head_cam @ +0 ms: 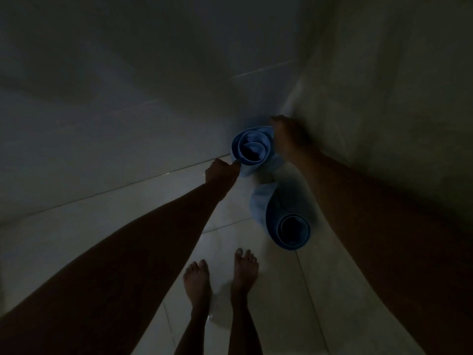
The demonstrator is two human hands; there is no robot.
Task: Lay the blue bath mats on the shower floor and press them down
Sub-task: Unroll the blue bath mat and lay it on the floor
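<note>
Pretty dim in here, but both blue bath mats are still rolled up in the far right corner of the shower floor. The far roll has the left hand pinching its outer edge, and the right hand rests on its other side; can't tell that hand's grip. The near roll lies untouched beside the bare feet. Looks like unrolling is just starting, so next comes pulling that edge out flat.
</note>
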